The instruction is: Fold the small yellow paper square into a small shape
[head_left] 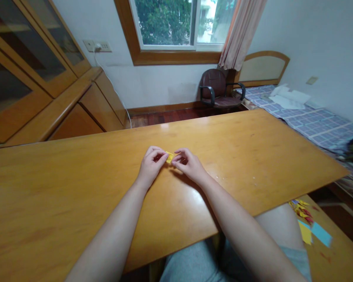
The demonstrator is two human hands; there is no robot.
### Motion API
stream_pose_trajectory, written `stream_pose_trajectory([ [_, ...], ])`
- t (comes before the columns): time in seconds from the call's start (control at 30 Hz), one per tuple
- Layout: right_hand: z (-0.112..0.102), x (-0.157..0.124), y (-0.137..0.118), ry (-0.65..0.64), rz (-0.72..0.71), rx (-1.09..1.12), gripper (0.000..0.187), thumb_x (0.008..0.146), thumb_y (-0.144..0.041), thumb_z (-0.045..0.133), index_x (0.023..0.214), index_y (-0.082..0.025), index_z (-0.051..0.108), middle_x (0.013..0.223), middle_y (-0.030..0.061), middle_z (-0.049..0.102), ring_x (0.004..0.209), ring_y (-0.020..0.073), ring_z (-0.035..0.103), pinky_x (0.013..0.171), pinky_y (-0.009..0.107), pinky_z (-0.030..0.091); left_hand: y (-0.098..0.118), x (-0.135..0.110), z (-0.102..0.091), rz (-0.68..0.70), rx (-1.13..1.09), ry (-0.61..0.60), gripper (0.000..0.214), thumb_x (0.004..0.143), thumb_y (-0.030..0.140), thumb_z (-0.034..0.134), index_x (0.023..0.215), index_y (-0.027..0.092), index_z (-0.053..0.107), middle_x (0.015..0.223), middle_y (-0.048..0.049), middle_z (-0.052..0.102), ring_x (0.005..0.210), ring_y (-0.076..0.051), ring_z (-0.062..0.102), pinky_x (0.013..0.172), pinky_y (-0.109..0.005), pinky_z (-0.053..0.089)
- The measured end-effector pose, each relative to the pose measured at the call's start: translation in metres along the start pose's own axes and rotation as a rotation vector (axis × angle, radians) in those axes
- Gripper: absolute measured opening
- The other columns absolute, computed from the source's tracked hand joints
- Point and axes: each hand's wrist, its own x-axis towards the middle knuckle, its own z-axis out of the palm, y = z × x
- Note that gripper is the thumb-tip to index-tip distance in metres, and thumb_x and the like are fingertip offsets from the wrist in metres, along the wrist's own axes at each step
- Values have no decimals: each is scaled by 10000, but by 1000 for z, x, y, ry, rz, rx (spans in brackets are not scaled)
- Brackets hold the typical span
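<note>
A small piece of folded yellow paper [170, 158] is held just above the wooden table, between my two hands. My left hand [151, 163] pinches its left side, thumb in front and fingers behind. From the other side, my right hand [190, 164] has its thumb and curled fingertips closed at the paper's right edge. The fingers cover part of the paper, so its full folded shape is hidden.
The wooden table [76, 188] spans the view. At lower right, a bench [341, 258] bears several folded yellow and red paper pieces [302, 211], a yellow sheet [305, 234] and a blue sheet [321, 234]. Beyond stand a chair [216, 88], a bed [317, 121] and a cabinet [67, 98].
</note>
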Motion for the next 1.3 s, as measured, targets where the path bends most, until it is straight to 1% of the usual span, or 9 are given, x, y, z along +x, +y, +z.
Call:
stream_pose_trajectory([
  [0.23, 3, 1, 2, -17, 15, 61, 413, 735, -254, 707, 1082, -217, 487, 807, -17, 684, 682, 120, 643, 666, 260, 508, 0, -1, 0, -9, -15, -40, 158, 833, 341, 655, 775, 195, 668, 910, -33, 551, 884, -162, 577, 746, -286, 519],
  [0.43, 3, 2, 5, -2, 30, 42, 401, 738, -254, 688, 1079, -217, 480, 783, -32, 651, 676, 120, 626, 654, 259, 500, -2, -2, 1, -14, -30, -78, 177, 823, 374, 669, 766, 207, 683, 941, -43, 551, 935, -181, 580, 751, -297, 528],
  [0.6, 2, 2, 5, 18, 15, 4, 370, 757, -237, 656, 1082, -213, 480, 780, -34, 637, 659, 111, 601, 654, 253, 491, -2, -1, 0, -10, -26, -99, 182, 826, 361, 672, 738, 201, 681, 929, -43, 563, 902, -173, 581, 720, -287, 501],
  [0.77, 0, 3, 3, 96, -26, -55, 316, 768, -239, 631, 1046, -208, 484, 828, 2, 642, 711, 128, 618, 657, 265, 496, -3, -1, 1, 1, -12, -94, 169, 817, 343, 675, 735, 197, 655, 868, -29, 561, 806, -153, 569, 667, -271, 473],
  [1.03, -2, 4, 6, 228, -98, -23, 304, 800, -279, 627, 1050, -213, 468, 865, 22, 638, 764, 146, 627, 704, 290, 507, 4, -1, 1, -11, 76, -191, 137, 828, 308, 646, 755, 193, 629, 769, -5, 550, 660, -129, 512, 592, -254, 420],
  [1.1, -2, 4, 7, 237, -108, -12, 305, 809, -288, 626, 1060, -213, 469, 868, 21, 639, 762, 142, 627, 718, 290, 509, 5, -1, 0, -3, 85, -180, 134, 824, 296, 650, 748, 192, 612, 767, 0, 538, 655, -124, 509, 593, -249, 423],
  [1.17, -2, 4, 6, 229, -113, -14, 302, 814, -285, 626, 1065, -210, 475, 867, 21, 644, 757, 140, 630, 721, 290, 511, 5, -2, 0, -6, 66, -129, 129, 808, 298, 668, 775, 192, 602, 818, -1, 532, 663, -118, 521, 586, -240, 433],
  [1.23, -2, 4, 5, 206, -117, -30, 303, 813, -271, 629, 1072, -210, 483, 870, 22, 649, 759, 141, 637, 720, 292, 514, 5, -2, 1, -14, 38, -88, 147, 794, 312, 685, 847, 196, 613, 900, -14, 542, 703, -120, 553, 593, -236, 452],
  [1.3, -2, 3, 3, 181, -123, -49, 309, 813, -257, 634, 1083, -212, 491, 871, 22, 656, 759, 143, 643, 720, 296, 517, 4, -2, 1, -45, 13, -104, 200, 791, 339, 689, 928, 203, 634, 948, -26, 573, 741, -131, 582, 613, -240, 468],
])
